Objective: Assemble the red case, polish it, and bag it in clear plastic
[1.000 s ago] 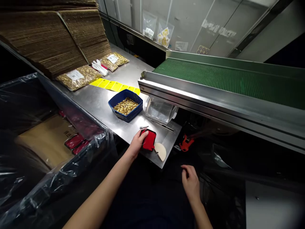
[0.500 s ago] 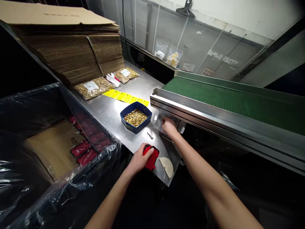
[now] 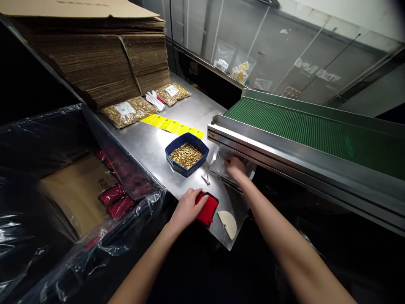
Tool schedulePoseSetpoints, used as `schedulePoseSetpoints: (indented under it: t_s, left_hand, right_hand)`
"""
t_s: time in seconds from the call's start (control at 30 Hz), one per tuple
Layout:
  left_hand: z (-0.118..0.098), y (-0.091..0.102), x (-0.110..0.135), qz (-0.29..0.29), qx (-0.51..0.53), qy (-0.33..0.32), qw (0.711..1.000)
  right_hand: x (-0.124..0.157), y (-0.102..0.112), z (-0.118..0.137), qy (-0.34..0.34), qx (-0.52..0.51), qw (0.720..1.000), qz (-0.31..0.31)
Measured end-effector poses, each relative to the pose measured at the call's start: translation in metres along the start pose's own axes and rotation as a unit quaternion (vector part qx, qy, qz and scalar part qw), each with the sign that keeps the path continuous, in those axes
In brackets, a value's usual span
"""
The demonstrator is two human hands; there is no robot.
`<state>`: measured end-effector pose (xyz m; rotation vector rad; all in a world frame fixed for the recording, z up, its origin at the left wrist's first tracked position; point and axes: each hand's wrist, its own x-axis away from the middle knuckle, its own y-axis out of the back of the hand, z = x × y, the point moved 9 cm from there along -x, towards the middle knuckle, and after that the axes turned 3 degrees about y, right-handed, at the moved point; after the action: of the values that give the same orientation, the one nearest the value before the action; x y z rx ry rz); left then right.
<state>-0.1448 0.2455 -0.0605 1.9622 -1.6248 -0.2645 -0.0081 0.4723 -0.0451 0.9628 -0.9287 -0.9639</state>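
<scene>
Since half a second ago my right hand (image 3: pixel 234 167) has settled deeper onto the clear plastic bags (image 3: pixel 221 166) under the conveyor (image 3: pixel 303 131); whether its grip is closed, I cannot tell. My left hand (image 3: pixel 186 207) lies flat, fingers open, on the red pouch (image 3: pixel 208 210) at the worktop (image 3: pixel 152 143) front edge, beside the blue tray (image 3: pixel 187 153).

We see a steel table (image 3: pixel 148 143) | on it: blue tray of gold bits (image 3: pixel 187 153); yellow labels (image 3: pixel 172 126); two gold-filled bags (image 3: pixel 128 111); red pouch (image 3: pixel 208 208); stacked flat cardboard (image 3: pixel 95 55); clear bags (image 3: pixel 228 166)
</scene>
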Motion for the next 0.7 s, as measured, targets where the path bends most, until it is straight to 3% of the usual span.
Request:
schedulePoseSetpoints:
  t_s: [0.13, 0.23, 0.37, 0.53, 0.7]
  left_hand:
    - [0.006, 0.003, 0.0, -0.017, 0.002, -0.018, 1.0]
    - [0.0, 0.01, 0.003, -0.06, 0.013, -0.038, 0.997]
    - [-0.027, 0.021, 0.005, -0.112, 0.055, -0.072, 0.99]
    - [-0.071, 0.013, -0.007, -0.089, 0.132, -0.118, 0.98]
    - [-0.084, 0.011, -0.011, -0.091, 0.184, -0.101, 0.974]
  right_hand:
    - [0.012, 0.005, 0.002, 0.046, -0.077, 0.995, -0.037]
    - [0.027, 0.019, 0.011, 0.093, -0.135, 0.983, -0.08]
    - [0.066, 0.04, 0.028, 0.158, -0.202, 0.958, -0.127]
    - [0.118, 0.054, 0.046, 0.23, -0.272, 0.928, -0.115]
    - [0.144, 0.065, 0.025, 0.209, -0.318, 0.918, -0.112]
